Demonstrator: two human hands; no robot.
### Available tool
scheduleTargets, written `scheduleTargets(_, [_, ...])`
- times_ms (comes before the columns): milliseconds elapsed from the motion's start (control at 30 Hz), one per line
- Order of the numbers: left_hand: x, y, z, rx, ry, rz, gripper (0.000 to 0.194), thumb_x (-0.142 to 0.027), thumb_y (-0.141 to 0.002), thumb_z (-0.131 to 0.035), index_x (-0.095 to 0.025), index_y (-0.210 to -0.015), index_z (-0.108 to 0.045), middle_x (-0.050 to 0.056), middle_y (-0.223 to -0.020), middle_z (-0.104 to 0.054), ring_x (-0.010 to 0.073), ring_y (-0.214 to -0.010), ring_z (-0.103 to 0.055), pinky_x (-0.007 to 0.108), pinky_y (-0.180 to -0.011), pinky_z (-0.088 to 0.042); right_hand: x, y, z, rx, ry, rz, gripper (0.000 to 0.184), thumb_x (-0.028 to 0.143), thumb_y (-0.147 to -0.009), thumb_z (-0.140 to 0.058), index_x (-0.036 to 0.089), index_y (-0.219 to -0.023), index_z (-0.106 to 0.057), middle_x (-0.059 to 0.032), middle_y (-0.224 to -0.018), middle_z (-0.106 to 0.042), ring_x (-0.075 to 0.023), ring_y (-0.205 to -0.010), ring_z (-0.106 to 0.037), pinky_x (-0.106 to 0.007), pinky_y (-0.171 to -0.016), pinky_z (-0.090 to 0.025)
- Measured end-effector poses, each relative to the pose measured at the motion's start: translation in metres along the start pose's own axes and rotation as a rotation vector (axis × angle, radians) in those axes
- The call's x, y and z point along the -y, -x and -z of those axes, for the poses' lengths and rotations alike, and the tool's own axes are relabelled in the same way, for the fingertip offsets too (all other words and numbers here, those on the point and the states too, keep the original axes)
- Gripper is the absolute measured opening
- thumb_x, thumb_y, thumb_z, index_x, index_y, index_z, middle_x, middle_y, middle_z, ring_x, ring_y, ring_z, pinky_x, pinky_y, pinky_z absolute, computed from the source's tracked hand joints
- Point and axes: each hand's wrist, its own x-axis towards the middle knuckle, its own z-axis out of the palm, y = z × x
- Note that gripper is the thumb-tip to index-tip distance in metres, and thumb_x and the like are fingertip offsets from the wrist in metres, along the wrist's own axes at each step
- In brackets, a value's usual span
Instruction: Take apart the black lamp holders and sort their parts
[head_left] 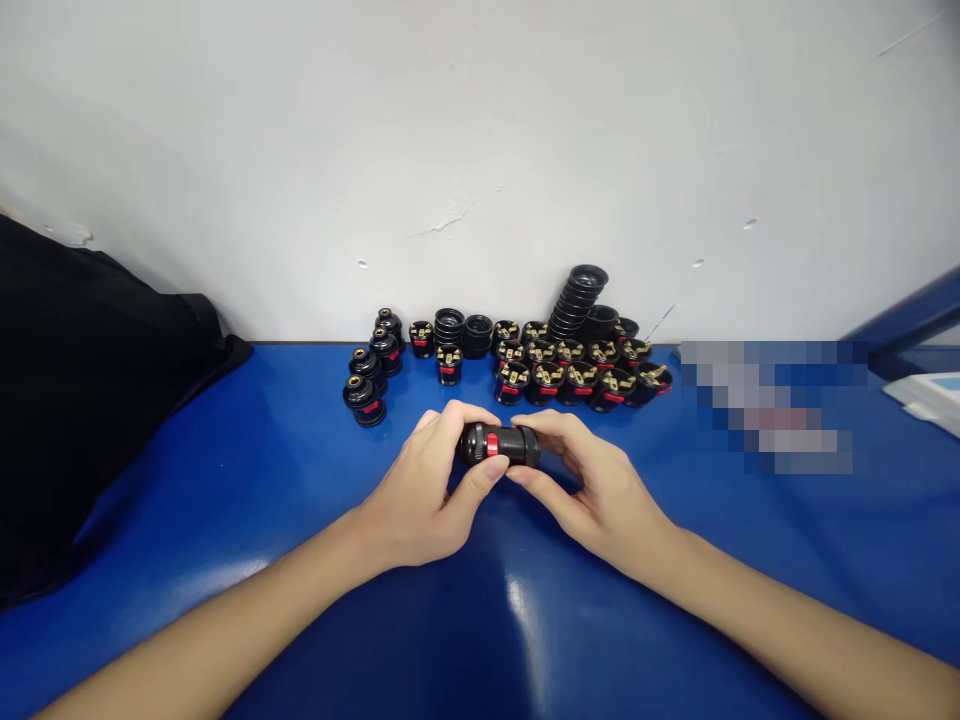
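Observation:
Between both hands a black lamp holder [514, 447] with a red switch lies sideways, a little above the blue table [360, 620]. My left hand [431, 490] is closed round its domed end, thumb beside the red switch. On the ringed end at the right, the thumb and fingers of my right hand [592, 480] are closed. Behind my left hand, several domed lamp holders [365, 402] stand upright in a slanting row. Open socket bodies [580, 380] with brass contacts and red switches stand grouped behind my right hand, and two more [449, 365] stand further left.
A leaning stack of black threaded rings [579, 300] stands by the white wall [480, 150]; shorter ring stacks [449, 327] are nearby. Black cloth [90, 380] covers the table's left side. A blurred-out patch [780, 410] and a paper packet [926, 400] are at right.

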Motion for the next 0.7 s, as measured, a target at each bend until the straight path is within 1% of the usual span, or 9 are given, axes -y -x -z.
scheduleTargets(133, [0.000, -0.002, 0.003, 0.000, -0.055, -0.013, 0.023, -0.041, -0.108, -0.053, -0.023, -0.122, -0.055, 0.005, -0.107, -0.071, 0.0211, -0.090, -0.063, 0.038, -0.084, -0.048, -0.001, 0.000, 0.000, 0.005, -0.013, -0.008, 0.030, 0.039, -0.105, -0.066, 0.027, -0.129, -0.055, -0.0076, -0.110, -0.077, -0.0261, -0.101, -0.079, -0.040, -0.087, -0.065])
scheduleTargets(267, [0.006, -0.007, 0.010, 0.023, -0.132, -0.038, 0.027, -0.047, -0.109, -0.052, -0.022, -0.110, -0.062, 0.002, -0.091, -0.071, 0.0197, -0.082, -0.063, 0.038, -0.082, -0.050, -0.002, -0.002, -0.001, 0.023, -0.044, -0.024, 0.030, 0.037, -0.104, -0.067, 0.027, -0.129, -0.055, -0.0068, -0.110, -0.077, -0.0252, -0.102, -0.078, -0.038, -0.088, -0.064])
scheduleTargets(300, [0.008, -0.009, 0.012, 0.021, -0.143, -0.061, 0.028, -0.049, -0.107, -0.056, -0.022, -0.110, -0.062, 0.002, -0.093, -0.071, 0.0204, -0.084, -0.065, 0.038, -0.084, -0.051, -0.002, -0.002, -0.001, 0.028, -0.053, -0.034, 0.030, 0.037, -0.104, -0.066, 0.027, -0.130, -0.055, -0.0066, -0.110, -0.077, -0.0248, -0.101, -0.078, -0.038, -0.088, -0.064])
scheduleTargets(367, [0.013, -0.011, 0.015, -0.016, -0.151, -0.148, 0.040, -0.052, -0.099, -0.070, -0.022, -0.123, -0.060, 0.007, -0.111, -0.072, 0.0236, -0.099, -0.068, 0.041, -0.092, -0.054, -0.003, -0.003, -0.002, 0.031, -0.078, -0.058, 0.028, 0.036, -0.104, -0.066, 0.027, -0.129, -0.055, -0.0059, -0.111, -0.077, -0.0238, -0.100, -0.078, -0.037, -0.087, -0.064])
scheduleTargets(400, [0.016, -0.012, 0.016, -0.044, -0.145, -0.205, 0.050, -0.049, -0.094, -0.078, -0.022, -0.131, -0.058, 0.010, -0.121, -0.070, 0.0251, -0.108, -0.068, 0.042, -0.096, -0.055, -0.003, -0.004, -0.002, 0.029, -0.096, -0.067, 0.027, 0.036, -0.104, -0.066, 0.028, -0.128, -0.056, -0.0055, -0.111, -0.077, -0.0233, -0.099, -0.078, -0.036, -0.087, -0.064])
scheduleTargets(467, [0.019, -0.014, 0.017, -0.100, -0.122, -0.318, 0.054, -0.036, -0.091, -0.084, -0.022, -0.136, -0.058, 0.012, -0.128, -0.068, 0.0248, -0.116, -0.067, 0.041, -0.102, -0.056, -0.005, -0.004, -0.003, 0.022, -0.135, -0.075, 0.027, 0.036, -0.104, -0.066, 0.028, -0.127, -0.056, -0.0046, -0.110, -0.076, -0.0223, -0.099, -0.079, -0.035, -0.086, -0.064])
scheduleTargets(533, [0.020, -0.015, 0.019, -0.134, -0.100, -0.382, 0.042, -0.025, -0.092, -0.082, -0.021, -0.130, -0.065, 0.010, -0.120, -0.071, 0.0213, -0.111, -0.070, 0.037, -0.100, -0.058, -0.006, -0.004, -0.004, 0.012, -0.161, -0.078, 0.027, 0.036, -0.104, -0.066, 0.029, -0.128, -0.056, -0.0041, -0.110, -0.076, -0.0215, -0.099, -0.079, -0.034, -0.087, -0.065])
scheduleTargets(567, [0.020, -0.015, 0.019, -0.140, -0.089, -0.384, 0.037, -0.023, -0.091, -0.083, -0.021, -0.125, -0.068, 0.008, -0.115, -0.073, 0.0196, -0.106, -0.071, 0.034, -0.096, -0.060, -0.007, -0.004, -0.004, 0.008, -0.167, -0.080, 0.027, 0.036, -0.104, -0.067, 0.029, -0.128, -0.056, -0.0040, -0.110, -0.076, -0.0212, -0.099, -0.079, -0.034, -0.087, -0.065])
scheduleTargets(700, [0.016, -0.015, 0.019, -0.130, -0.035, -0.231, 0.032, -0.031, -0.088, -0.086, -0.017, -0.114, -0.074, 0.006, -0.100, -0.078, 0.0147, -0.081, -0.074, 0.025, -0.074, -0.063, -0.008, -0.003, -0.004, -0.005, -0.174, -0.077, 0.032, 0.035, -0.104, -0.068, 0.030, -0.132, -0.055, -0.0046, -0.115, -0.075, -0.0211, -0.106, -0.078, -0.034, -0.092, -0.065])
